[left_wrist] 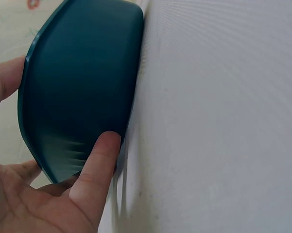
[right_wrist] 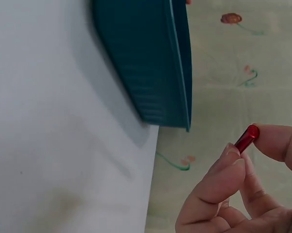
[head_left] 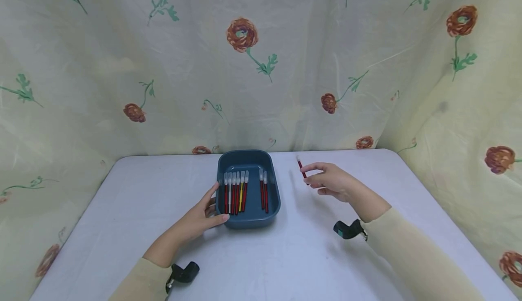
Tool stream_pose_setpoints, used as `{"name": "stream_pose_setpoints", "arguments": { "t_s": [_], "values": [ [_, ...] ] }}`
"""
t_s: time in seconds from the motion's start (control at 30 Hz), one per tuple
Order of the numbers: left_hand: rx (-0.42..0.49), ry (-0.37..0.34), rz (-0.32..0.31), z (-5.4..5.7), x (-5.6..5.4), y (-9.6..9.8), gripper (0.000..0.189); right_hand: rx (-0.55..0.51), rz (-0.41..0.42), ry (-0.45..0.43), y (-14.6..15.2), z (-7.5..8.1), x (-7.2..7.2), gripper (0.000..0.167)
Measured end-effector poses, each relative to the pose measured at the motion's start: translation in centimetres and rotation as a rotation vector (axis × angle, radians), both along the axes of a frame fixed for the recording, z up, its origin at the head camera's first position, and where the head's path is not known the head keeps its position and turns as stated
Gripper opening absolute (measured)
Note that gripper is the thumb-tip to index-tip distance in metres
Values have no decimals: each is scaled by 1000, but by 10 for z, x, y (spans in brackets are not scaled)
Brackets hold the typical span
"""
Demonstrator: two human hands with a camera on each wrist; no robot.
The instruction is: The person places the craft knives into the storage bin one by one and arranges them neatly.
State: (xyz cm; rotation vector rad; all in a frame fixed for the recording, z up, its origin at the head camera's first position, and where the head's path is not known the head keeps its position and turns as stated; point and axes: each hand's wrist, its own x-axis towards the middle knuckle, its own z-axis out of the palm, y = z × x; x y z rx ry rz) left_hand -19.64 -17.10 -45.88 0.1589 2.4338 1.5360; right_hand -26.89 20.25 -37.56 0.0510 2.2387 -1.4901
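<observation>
My left hand (head_left: 200,217) holds the left front corner of a blue plastic bin (head_left: 248,221); in the left wrist view its thumb presses the bin's wall (left_wrist: 82,73). Inside, a row of slim capped pens (head_left: 235,194), mostly dark red with one yellow and one whitish, lies along the left side. Two more red pens (head_left: 264,192) lie at the right. Off to the bin's right, my right hand (head_left: 332,182) pinches a thin red pen (head_left: 301,165) with a pale cap, held above the table. Its red end (right_wrist: 248,138) shows between thumb and fingers in the right wrist view.
A white-covered table (head_left: 302,255) lies under the bin. Behind it and at the sides hangs a pale curtain (head_left: 285,106) with printed flowers. Each wrist wears a small black camera, such as the one by the right sleeve (head_left: 348,229).
</observation>
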Motion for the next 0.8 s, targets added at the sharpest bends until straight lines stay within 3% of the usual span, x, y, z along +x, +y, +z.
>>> {"name": "stream_pose_setpoints", "arguments": {
  "t_s": [0.27,0.5,0.8],
  "values": [
    [2,4,1,0,0,-1,99,-71,1,-24,-16,14,7,41],
    [5,0,-2,1,0,0,99,-181,7,-66,-34,14,7,41],
    [-1,1,-2,1,0,0,99,-216,39,-101,-59,13,7,44]
  ]
}}
